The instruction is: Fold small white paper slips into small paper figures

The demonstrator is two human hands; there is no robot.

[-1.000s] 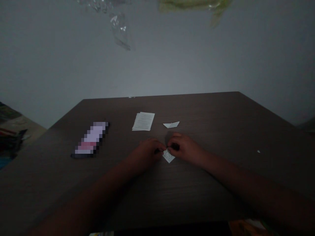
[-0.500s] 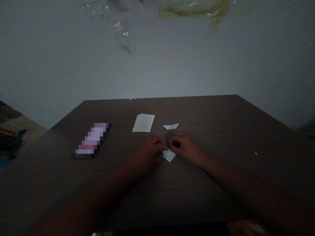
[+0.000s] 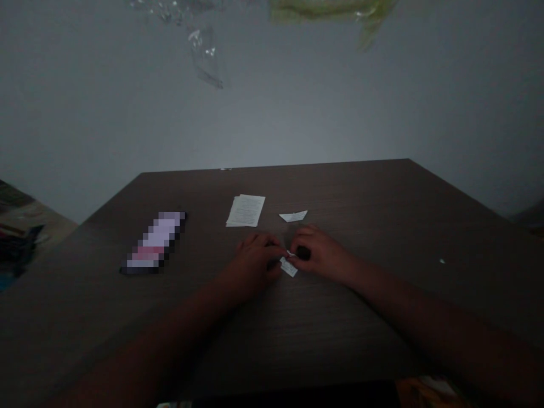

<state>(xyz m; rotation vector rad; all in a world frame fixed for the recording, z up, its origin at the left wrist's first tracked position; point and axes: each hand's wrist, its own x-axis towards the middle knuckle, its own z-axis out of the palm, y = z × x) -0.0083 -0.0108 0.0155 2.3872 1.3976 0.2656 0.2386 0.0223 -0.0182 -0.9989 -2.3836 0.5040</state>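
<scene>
On the dark wooden table my left hand and my right hand meet over a small folded piece of white paper. Both hands pinch it with curled fingers, and only a narrow strip of it shows between them. Just beyond my right hand lies a finished small folded paper shape. A small stack of white paper slips lies beyond my left hand.
A flat oblong object, blurred out, lies on the left part of the table. A tiny white scrap sits at the right. A pale wall rises behind the table, with clear plastic hanging at the top.
The hands have closed in on the small paper; less of it shows now than a second ago, a narrow strip instead of a wider triangle.
</scene>
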